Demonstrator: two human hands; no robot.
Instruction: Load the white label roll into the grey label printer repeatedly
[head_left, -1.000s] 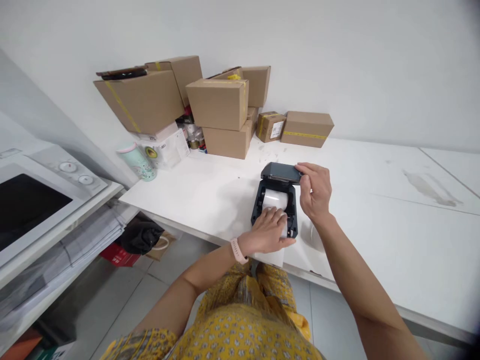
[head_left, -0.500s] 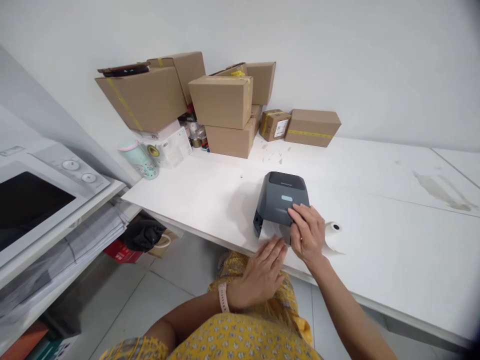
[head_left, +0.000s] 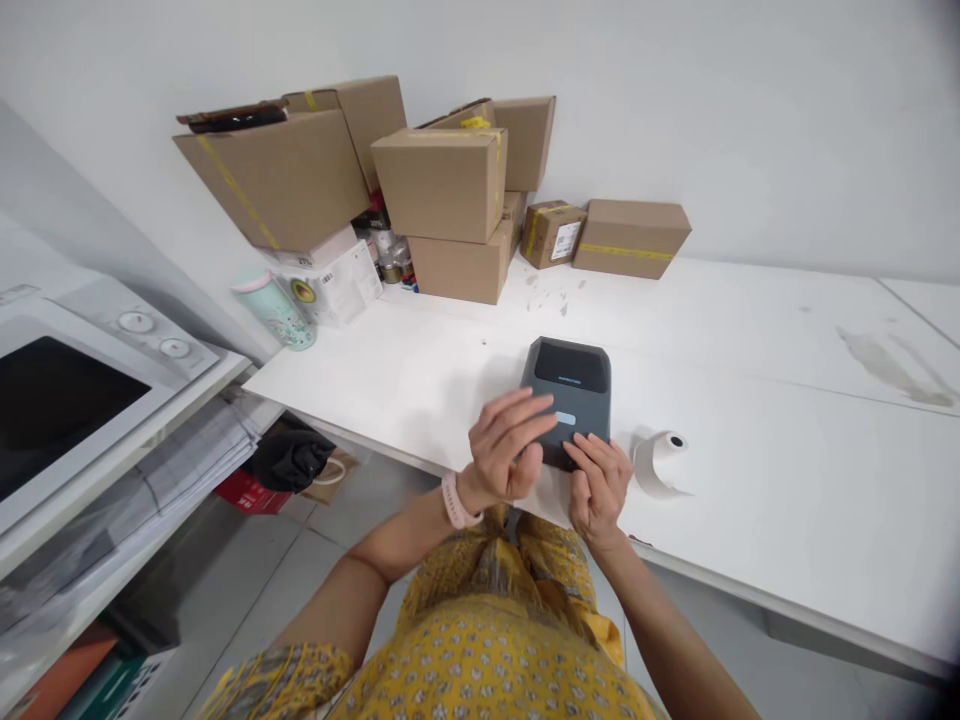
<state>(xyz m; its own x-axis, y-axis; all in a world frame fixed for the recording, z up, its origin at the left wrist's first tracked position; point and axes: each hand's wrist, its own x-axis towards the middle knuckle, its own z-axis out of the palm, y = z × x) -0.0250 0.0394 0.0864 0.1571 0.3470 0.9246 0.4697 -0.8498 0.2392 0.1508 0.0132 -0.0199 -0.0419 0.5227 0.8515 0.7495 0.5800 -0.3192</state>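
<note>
A dark grey printer [head_left: 570, 385] sits with its lid down at the middle of the frame, near the front edge of a white table [head_left: 750, 380]; the left hand [head_left: 506, 455] lies over its near left corner, fingers loosely spread and bent, resting on the lid without closing round it; a pale pink watch [head_left: 452, 500] is on that wrist; the right hand [head_left: 600, 485] is just right of it, fingers held together with the tips against the printer's front edge; whether they pinch anything there I cannot tell; a white paper roll [head_left: 660, 460] lies on the table just right of the printer, apart from both hands; brown cardboard boxes [head_left: 442, 185] are stacked against the wall at upper centre; a green cup [head_left: 274, 315] stands left of them; a white microwave [head_left: 67, 390] fills the left edge.
</note>
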